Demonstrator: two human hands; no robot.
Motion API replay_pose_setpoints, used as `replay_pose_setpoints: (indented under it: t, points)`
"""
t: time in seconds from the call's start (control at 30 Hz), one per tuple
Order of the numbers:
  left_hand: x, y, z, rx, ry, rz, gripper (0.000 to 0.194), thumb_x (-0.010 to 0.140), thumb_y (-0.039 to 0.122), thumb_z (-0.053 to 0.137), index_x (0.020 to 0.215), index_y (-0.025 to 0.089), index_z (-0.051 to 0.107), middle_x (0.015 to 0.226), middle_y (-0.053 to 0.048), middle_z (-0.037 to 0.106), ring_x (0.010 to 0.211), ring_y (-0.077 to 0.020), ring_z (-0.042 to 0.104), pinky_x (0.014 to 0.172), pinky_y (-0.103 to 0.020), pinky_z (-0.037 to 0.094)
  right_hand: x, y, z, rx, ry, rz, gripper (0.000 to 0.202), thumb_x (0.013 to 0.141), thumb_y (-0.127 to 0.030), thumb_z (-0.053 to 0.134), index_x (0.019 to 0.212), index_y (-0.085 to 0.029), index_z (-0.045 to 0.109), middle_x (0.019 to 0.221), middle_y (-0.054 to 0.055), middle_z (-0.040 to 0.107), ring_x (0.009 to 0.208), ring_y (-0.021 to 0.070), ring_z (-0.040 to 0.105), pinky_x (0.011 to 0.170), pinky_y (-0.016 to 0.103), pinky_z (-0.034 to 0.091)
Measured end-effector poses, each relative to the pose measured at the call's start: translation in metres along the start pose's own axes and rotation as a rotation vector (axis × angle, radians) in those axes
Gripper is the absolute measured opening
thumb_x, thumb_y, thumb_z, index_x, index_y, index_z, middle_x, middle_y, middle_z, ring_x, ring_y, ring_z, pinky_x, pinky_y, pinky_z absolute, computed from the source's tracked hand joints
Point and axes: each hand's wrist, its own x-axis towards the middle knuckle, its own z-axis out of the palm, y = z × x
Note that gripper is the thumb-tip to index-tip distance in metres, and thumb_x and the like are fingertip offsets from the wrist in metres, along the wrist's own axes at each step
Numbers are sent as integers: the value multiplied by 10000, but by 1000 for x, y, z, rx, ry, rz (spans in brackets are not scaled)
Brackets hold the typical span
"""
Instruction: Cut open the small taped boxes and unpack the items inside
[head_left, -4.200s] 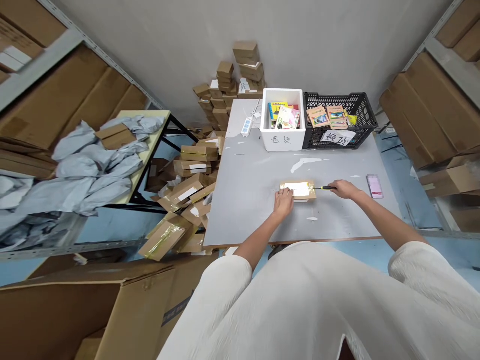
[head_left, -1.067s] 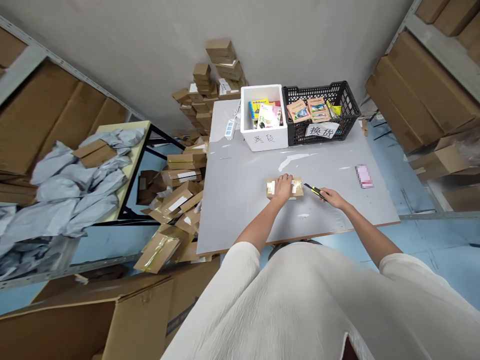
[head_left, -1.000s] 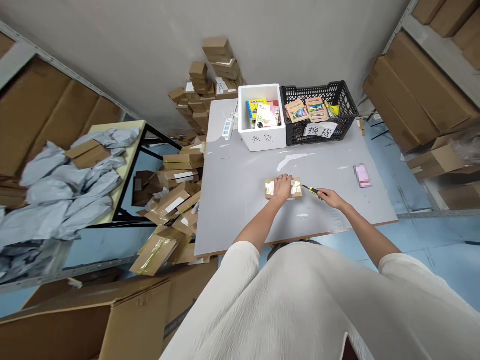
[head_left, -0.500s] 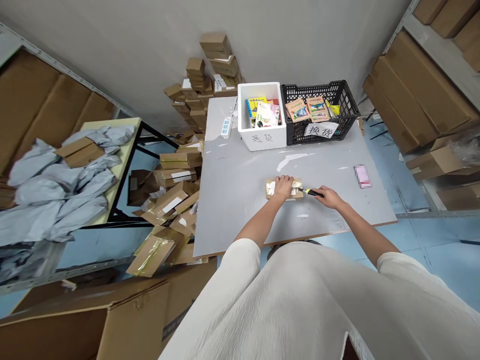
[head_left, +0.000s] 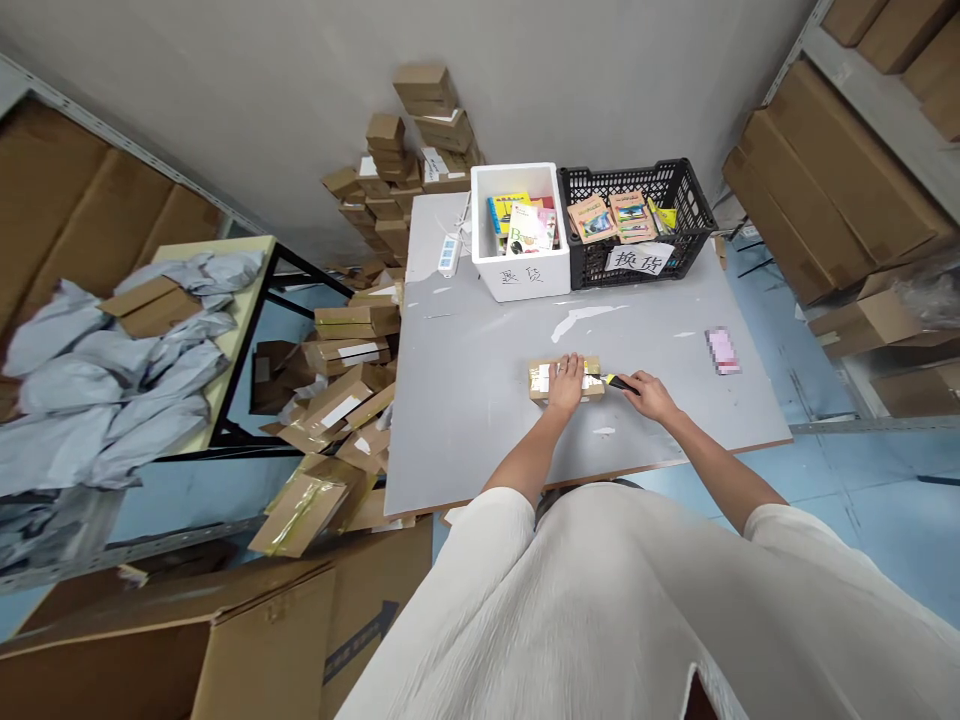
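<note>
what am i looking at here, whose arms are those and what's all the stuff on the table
There is no machine here: these are a person's own bare arms. Every picture comes from one camera worn on the head, looking forward and down, so the white shirt fills the bottom.

On the grey table lies a small taped cardboard box. The left hand rests on top of it. The right hand holds what looks like a black-and-yellow cutter, pointing at the box's right part.

Farther back stand a white bin and a black crate, both with books or booklets in them. A power strip lies left of the bin, and a pink item, too blurred to name, lies at the right.
</note>
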Motion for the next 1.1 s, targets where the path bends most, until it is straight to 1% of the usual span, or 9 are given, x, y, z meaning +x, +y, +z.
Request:
replay_pose_setpoints:
  t: [0.13, 0.33, 0.43, 0.5, 0.6, 0.77, 0.9, 1.0, 1.1]
  points:
    - [-1, 1, 2, -3, 8, 4, 715, 1050, 87, 258, 1754, 140, 371, 1811, -158, 364, 1688, -323, 312, 1350, -579, 258, -1, 9, 4, -45, 15, -30, 501, 1130, -405, 500, 1597, -292, 641, 1262, 146, 719, 1151, 318, 671, 998, 419, 524]
    - [-3, 1, 1, -16, 12, -6, 767, 1025, 88, 329, 1783, 205, 311, 1798, -150, 392, 1691, -320, 317, 1357, -609, 243, 5, 7, 9, -70, 30, -48, 496, 1120, -392, 500, 1579, -282, 653, 1266, 148, 719, 1152, 319, 659, 979, 421, 514]
    - [-5, 0, 0, -18, -4, 3, 778, 1012, 79, 346, 1781, 194, 314, 1800, -160, 387, 1693, -320, 312, 1359, -608, 238, 8, 17, -2, -77, 65, 2, 492, 1110, -381, 501, 1561, -276, 666, 1271, 153, 714, 1138, 326, 660, 983, 430, 515]
    - [-6, 1, -1, -22, -8, 1, 796, 999, 69, 367, 1782, 197, 307, 1803, -161, 381, 1698, -316, 300, 1362, -609, 230, 9, 27, -14, -73, 135, 104, 508, 1105, -371, 484, 1567, -249, 657, 1270, 167, 708, 1130, 337, 661, 991, 441, 517]
    - [-5, 5, -3, -36, -12, -15, 805, 1000, 87, 401, 1788, 196, 281, 1808, -168, 365, 1707, -316, 277, 1370, -609, 205, 14, 30, -27, -23, 72, 60, 528, 1058, -400, 568, 1552, -242, 662, 1281, 165, 711, 1172, 365, 652, 1017, 464, 513]
    - [-15, 4, -7, -79, 0, -15, 740, 1075, 227, 378, 1801, 221, 233, 1822, -154, 342, 1719, -318, 234, 1378, -622, 158, 38, 6, -21, 158, 107, 143, 504, 1034, -435, 592, 1470, -204, 693, 1275, 166, 714, 1179, 352, 658, 1019, 447, 541]
    - [-41, -11, -13, -86, 37, -56, 655, 1109, 391, 424, 1742, 230, 370, 1826, -159, 319, 1698, -344, 251, 1362, -596, 201, 61, -16, -12, 260, 100, 140, 445, 1017, -442, 606, 1378, -214, 734, 1255, 141, 731, 1169, 326, 672, 1032, 434, 547]
    - [-59, -23, -18, -72, 47, -63, 623, 1087, 476, 535, 1660, 238, 470, 1726, -186, 443, 1581, -374, 412, 1299, -552, 325, 81, -37, -6, 297, 76, 84, 425, 1006, -436, 609, 1350, -225, 741, 1370, 139, 723, 1278, 333, 648, 1097, 455, 522]
    - [-69, -31, -20, -66, -13, -68, 511, 1093, 424, 560, 1573, 251, 533, 1535, -165, 562, 1323, -324, 621, 1163, -466, 469, 97, -58, 1, 273, -10, 19, 402, 982, -422, 628, 1310, -226, 752, 1429, 134, 720, 1354, 347, 617, 1142, 486, 488]
